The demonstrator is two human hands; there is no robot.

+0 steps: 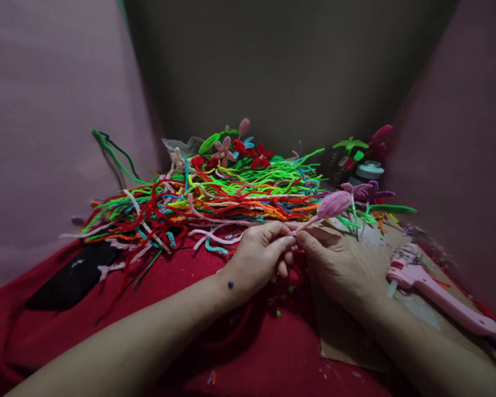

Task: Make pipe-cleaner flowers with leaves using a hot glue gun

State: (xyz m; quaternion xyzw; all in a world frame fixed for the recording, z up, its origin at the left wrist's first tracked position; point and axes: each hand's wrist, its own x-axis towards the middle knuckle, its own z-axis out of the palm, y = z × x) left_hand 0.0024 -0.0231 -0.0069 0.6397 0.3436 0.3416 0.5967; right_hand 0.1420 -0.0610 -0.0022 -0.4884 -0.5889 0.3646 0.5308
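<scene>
My left hand (259,255) and my right hand (331,259) meet at the middle, fingertips pinched together on the thin stem of a pink pipe-cleaner bud (334,204). The fuzzy bud points up and to the right, above my right hand. Both hands are closed on the stem. Just beyond them lies a big heap of pipe cleaners (215,201) in green, red, orange, yellow and white.
Finished pipe-cleaner flowers (248,151) stand behind the heap. A pink glue gun (434,292) lies on brown cardboard (347,336) at the right. A black flat object (72,278) rests on the red cloth (268,358) at the left. Purple flowers (367,192) and small containers sit at the far right.
</scene>
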